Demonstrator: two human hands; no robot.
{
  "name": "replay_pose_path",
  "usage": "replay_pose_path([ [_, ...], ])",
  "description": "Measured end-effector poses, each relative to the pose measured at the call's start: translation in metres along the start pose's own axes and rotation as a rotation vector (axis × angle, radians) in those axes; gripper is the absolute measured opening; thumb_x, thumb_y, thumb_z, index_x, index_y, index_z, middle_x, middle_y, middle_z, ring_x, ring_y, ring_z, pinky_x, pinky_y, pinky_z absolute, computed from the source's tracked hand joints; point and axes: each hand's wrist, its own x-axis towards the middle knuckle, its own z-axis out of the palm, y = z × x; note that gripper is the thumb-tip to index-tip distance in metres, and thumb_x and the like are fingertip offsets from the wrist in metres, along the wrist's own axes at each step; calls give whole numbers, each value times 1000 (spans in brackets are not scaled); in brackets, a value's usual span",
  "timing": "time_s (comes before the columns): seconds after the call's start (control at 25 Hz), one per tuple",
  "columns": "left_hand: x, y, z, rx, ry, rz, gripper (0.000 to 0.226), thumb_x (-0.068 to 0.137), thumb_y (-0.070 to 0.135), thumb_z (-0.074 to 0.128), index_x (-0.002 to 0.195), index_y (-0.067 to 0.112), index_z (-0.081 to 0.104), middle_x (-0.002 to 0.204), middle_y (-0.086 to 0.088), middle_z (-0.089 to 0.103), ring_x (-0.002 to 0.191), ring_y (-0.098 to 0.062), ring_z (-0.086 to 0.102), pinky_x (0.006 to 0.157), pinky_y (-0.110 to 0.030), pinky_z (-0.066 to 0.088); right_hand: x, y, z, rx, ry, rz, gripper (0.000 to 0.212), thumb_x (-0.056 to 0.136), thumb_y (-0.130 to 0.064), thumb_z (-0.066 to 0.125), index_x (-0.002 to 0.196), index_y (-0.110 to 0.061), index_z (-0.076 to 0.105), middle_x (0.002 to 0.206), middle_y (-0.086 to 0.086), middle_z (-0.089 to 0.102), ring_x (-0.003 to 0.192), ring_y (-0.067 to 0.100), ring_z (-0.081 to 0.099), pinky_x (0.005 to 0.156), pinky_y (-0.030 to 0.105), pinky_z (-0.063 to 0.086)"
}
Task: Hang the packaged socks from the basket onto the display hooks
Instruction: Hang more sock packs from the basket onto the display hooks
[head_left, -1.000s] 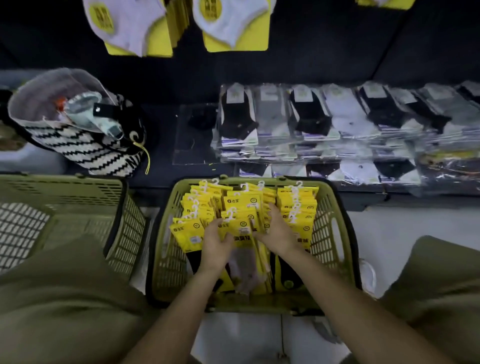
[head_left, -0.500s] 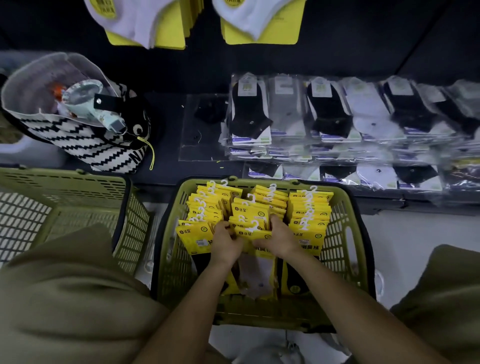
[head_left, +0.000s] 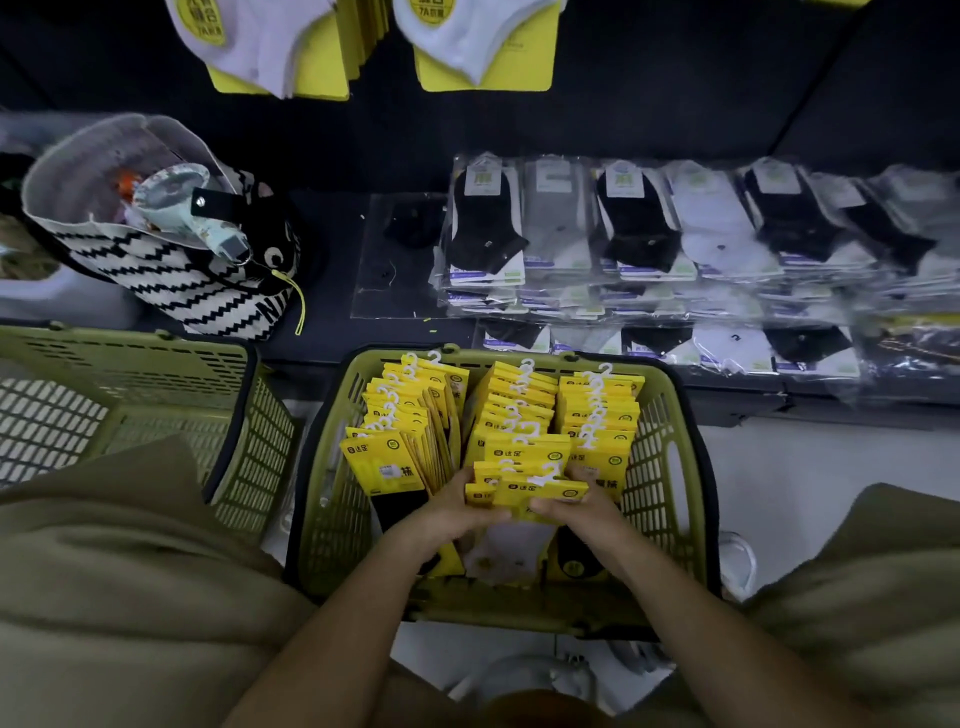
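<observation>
An olive plastic basket (head_left: 670, 467) stands on the floor between my knees, packed with three rows of sock packs (head_left: 597, 410) that have yellow cards and white hooks. My left hand (head_left: 452, 512) and my right hand (head_left: 582, 512) both grip a small bundle of sock packs (head_left: 530, 486) from the middle row, one hand on each side, near the basket's front. White socks on yellow cards (head_left: 467, 47) hang from the dark display wall at the top.
A second olive basket (head_left: 156, 395) sits to the left. A black-and-white zigzag tote bag (head_left: 171, 280) rests on the dark shelf behind it. Clear-wrapped black, grey and white socks (head_left: 675, 234) lie in rows on the shelf at right. My knees flank the basket.
Both hands have drawn back toward me from the middle of the row and now clasp a few packs lifted slightly at the front. The view has tilted a little.
</observation>
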Motion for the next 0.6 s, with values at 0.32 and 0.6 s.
replay_pose_path([
  [0.32,-19,58,2,-83,138,372,58,85,18,66,133,21,35,124,-2,56,107,-14,59,80,-17,49,-12,-72,3,2,219,-261,62,70,-22,81,118,-20,42,105,-2,60,93,12,60,73,22,50],
  [0.6,-44,115,-11,-210,67,628,45,74,29,67,116,22,53,111,5,69,105,-19,65,84,-29,54,-21,-151,-5,32,184,-472,28,73,-14,77,97,-18,62,92,-2,72,84,11,68,69,24,55],
])
